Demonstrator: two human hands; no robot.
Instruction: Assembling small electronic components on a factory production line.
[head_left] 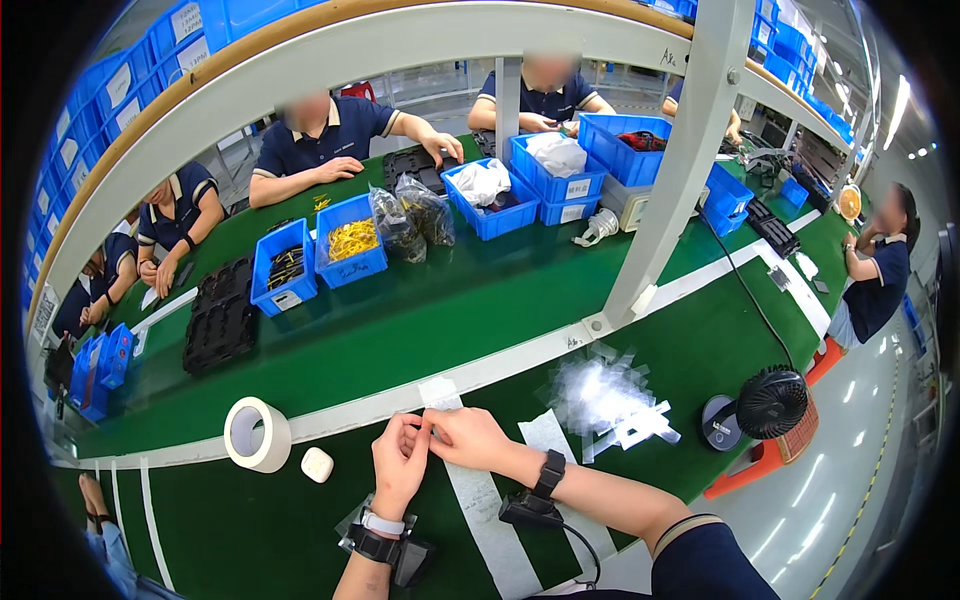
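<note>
My left hand point(398, 460) and my right hand point(468, 437) meet above the green table, fingertips pinched together. Whatever lies between the fingers is too small or hidden to name. Under and beside the hands runs a long pale paper strip point(487, 520), stuck to the table surface. To the left of my left hand sit a small white rounded case point(317, 464) and a roll of cream tape point(257, 434) standing on its side. Right of my right hand is a loose pile of shiny clear and white strips point(615, 400).
A black desk fan point(771, 402) stands at the right edge, with an orange stool point(790, 440) beyond. A white metal post point(680, 170) rises from the table. Across it are blue bins point(350, 262), plastic bags point(420, 215), black trays point(220, 315) and several seated people.
</note>
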